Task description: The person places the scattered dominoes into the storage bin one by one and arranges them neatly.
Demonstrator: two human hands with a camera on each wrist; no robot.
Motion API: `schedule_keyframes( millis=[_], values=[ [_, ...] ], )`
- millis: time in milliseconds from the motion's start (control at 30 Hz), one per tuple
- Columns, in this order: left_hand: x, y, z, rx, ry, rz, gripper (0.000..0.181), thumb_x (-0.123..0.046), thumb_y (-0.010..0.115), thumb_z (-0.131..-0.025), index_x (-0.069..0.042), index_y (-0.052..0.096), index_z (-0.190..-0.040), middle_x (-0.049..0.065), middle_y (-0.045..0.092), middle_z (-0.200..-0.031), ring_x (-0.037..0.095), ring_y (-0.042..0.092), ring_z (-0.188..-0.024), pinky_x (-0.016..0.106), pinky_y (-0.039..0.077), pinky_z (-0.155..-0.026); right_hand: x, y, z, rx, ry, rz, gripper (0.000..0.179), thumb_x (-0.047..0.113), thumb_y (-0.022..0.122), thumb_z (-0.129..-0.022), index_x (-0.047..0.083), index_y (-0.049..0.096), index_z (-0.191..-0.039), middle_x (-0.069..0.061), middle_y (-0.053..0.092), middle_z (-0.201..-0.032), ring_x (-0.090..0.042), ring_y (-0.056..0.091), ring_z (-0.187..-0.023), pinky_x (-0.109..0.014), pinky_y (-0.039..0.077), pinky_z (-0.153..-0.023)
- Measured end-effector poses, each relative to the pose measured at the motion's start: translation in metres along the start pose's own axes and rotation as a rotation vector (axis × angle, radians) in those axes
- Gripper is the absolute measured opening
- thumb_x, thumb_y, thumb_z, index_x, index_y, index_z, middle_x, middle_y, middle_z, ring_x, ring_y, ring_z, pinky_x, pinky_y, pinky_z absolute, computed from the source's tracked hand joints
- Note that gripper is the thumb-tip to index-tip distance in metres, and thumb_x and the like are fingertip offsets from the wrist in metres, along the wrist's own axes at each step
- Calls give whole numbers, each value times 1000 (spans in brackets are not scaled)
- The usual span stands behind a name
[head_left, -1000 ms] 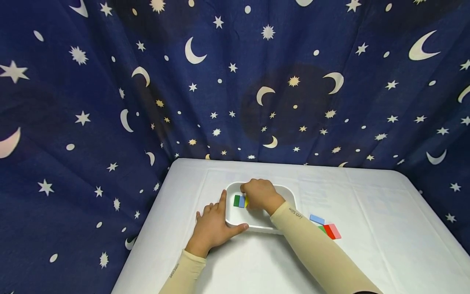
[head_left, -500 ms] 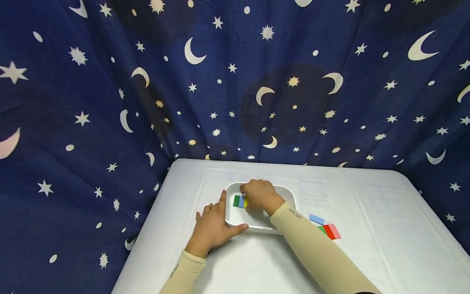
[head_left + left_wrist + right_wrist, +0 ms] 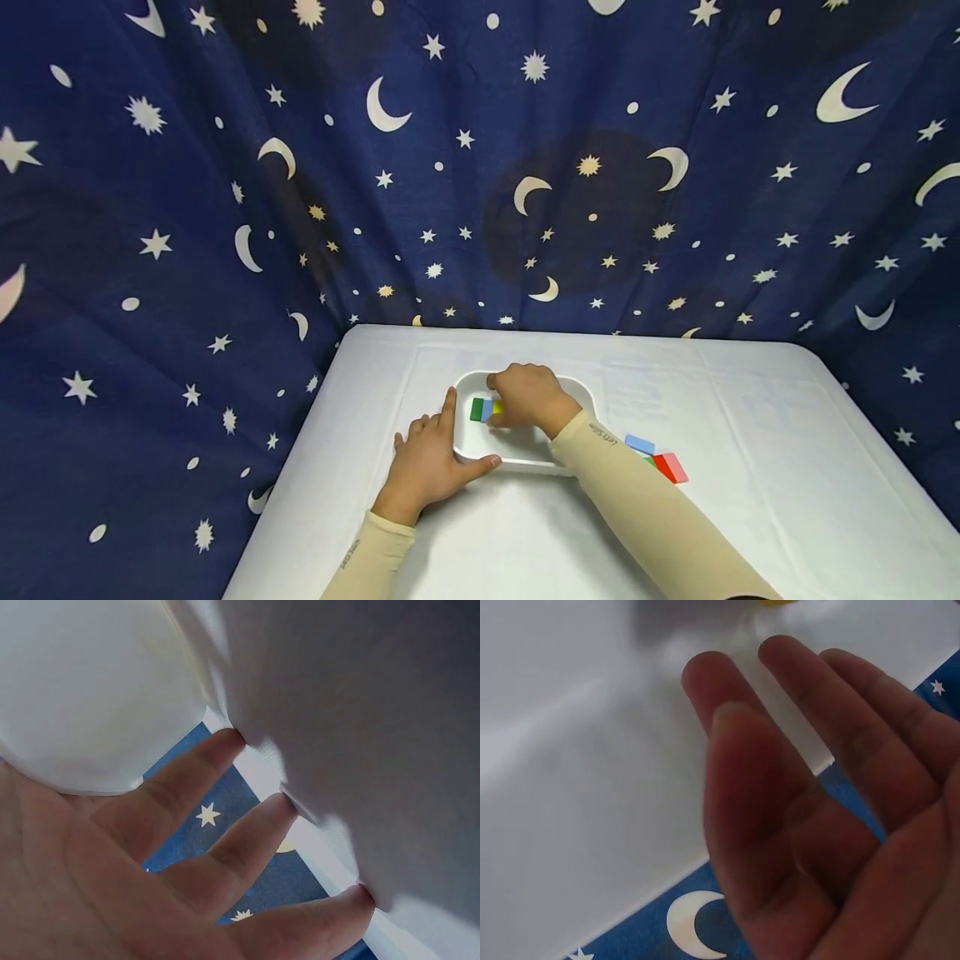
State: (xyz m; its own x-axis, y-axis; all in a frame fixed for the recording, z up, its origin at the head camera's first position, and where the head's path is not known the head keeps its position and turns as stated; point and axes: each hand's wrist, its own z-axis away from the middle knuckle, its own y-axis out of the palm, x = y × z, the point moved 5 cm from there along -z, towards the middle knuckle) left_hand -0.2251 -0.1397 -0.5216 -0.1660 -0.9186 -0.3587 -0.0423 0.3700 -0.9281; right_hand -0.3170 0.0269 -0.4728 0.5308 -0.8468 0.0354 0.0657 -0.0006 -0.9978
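Note:
In the head view, a white tub [image 3: 529, 463] stands on the table with a dark green block [image 3: 477, 409], a light blue block [image 3: 487, 411] and a partly covered yellow block [image 3: 497, 407] in a row inside. My left hand [image 3: 425, 467] rests against the tub's left end, index finger and thumb spread along its wall. My right hand [image 3: 531, 398] reaches into the tub by the yellow block. In the right wrist view nothing shows between its loosely bent fingers [image 3: 739, 780], and a yellow edge [image 3: 776, 602] lies beyond them. Left fingertips [image 3: 277, 810] touch the white cloth.
Right of the tub, beside the right sleeve, lie another light blue block [image 3: 640, 444], a red block [image 3: 664, 468], a pink block [image 3: 677, 467] and a partly hidden green block [image 3: 649, 460]. A dark blue star-and-moon curtain [image 3: 465, 200] hangs behind the table.
The head view has shifted slightly, moving the scene left. My right thumb has spread away from the yellow block, showing more of it. The left hand stays against the tub.

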Motion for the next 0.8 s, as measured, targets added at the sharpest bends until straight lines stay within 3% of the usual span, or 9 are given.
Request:
schedule_keyframes(
  millis=[133,367,567,800],
  values=[
    [-1,2,-1,11,-2,0,138,-104,51,-68,-21,12,-172,6,60,-150,41,51,-136,82,35,-101,-6,-6,8,-20,-1,1,53,61,86,-78,23,77,-114,10,62,-74,-17,59,-68,-44,52,-63],
    [-3,1,-3,18,-6,2,142,-107,46,-64,-21,14,-171,6,61,-148,38,53,-133,82,36,-100,-18,-23,34,-75,3,8,64,63,83,-81,23,74,-130,6,76,-99,-19,69,-79,-43,55,-64],
    [-3,2,-5,27,-3,32,142,-105,53,-64,-18,16,-170,7,60,-149,37,52,-133,83,36,-99,-31,-39,68,-150,2,12,63,63,79,-85,21,73,-133,7,76,-101,-18,71,-82,-41,54,-59],
    [-4,4,-4,33,-15,19,143,-104,56,-63,-19,15,-170,8,57,-151,38,50,-136,83,36,-99,-44,-45,111,-295,-29,60,59,61,77,-88,18,75,-128,6,76,-104,-19,71,-83,-37,51,-55]
  ],
)
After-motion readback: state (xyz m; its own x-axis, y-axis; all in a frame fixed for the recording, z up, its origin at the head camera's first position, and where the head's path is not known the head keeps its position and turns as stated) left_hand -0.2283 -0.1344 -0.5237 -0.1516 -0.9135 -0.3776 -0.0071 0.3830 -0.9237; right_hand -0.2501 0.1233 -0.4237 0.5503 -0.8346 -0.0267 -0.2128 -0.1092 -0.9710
